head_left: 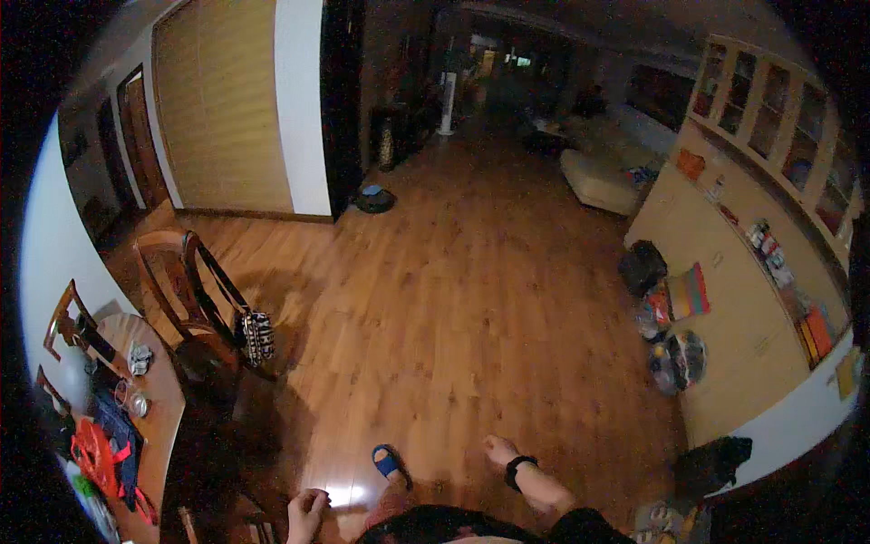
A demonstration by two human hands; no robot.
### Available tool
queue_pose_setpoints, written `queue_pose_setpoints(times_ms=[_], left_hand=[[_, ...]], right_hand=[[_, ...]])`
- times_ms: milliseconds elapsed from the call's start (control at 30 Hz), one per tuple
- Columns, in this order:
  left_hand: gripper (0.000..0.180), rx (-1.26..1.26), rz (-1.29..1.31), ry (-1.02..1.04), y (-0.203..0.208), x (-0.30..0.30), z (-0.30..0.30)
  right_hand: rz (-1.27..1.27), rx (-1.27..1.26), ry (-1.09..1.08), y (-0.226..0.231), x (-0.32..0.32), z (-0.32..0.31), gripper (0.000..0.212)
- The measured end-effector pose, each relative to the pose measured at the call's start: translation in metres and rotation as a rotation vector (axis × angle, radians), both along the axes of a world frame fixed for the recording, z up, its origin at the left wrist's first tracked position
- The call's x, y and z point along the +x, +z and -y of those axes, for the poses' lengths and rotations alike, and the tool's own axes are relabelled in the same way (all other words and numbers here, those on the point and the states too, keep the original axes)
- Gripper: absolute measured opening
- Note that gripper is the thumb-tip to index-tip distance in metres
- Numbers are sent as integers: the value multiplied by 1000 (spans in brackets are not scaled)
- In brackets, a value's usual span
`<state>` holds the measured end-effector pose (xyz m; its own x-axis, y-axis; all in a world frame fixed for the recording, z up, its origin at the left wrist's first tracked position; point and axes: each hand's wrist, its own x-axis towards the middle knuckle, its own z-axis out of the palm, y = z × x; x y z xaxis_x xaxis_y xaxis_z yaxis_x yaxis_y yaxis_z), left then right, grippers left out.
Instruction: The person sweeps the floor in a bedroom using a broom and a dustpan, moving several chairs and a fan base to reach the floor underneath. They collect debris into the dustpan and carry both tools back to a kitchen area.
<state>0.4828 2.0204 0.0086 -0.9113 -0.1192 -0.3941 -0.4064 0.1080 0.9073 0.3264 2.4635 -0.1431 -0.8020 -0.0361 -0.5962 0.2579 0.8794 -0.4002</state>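
My left hand (308, 510) hangs low at the bottom of the view, its fingers curled in and nothing visible in them. My right hand (501, 451) is out in front of my body above the wood floor, loosely closed and without any object showing. A black band (517, 468) circles the right wrist. Between the hands, one foot in a blue slipper (386, 461) is on the floor. Neither hand touches anything. Nearest to the left hand are the dark wooden chair (186, 290) and the round-edged table (168, 399).
A patterned bag (256, 337) hangs from the chair. The table bears a glass jar (136, 401) and red cloth (93, 453). Along the right cabinet (734, 344) sit several bags (681, 358). Farther off are a round dark device (373, 199) and a beige sofa (594, 181).
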Motion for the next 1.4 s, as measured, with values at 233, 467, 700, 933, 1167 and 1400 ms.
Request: queue_pose_setpoints(times_ms=[233,467,700,933,1167,1400], left_hand=[[16,-375,-251,79,8,-188,48],[17,-430,-345,-98,13,-370,92],[18,-495,-223,35,-5,-524,156],[16,-510,-176,271,11,-627,224],[15,-480,-137,477,-10,-723,334],[15,-554,-197,664,-5,-828,505]], right_hand=[[141,-22,162,-56,-117,49,24],[309,55,120,-91,-220,50,22],[367,152,192,-110,-432,77,20],[126,175,505,-85,-748,208,19],[-160,-232,639,-40,-957,505,18],[75,-198,752,-125,-1078,682,30]])
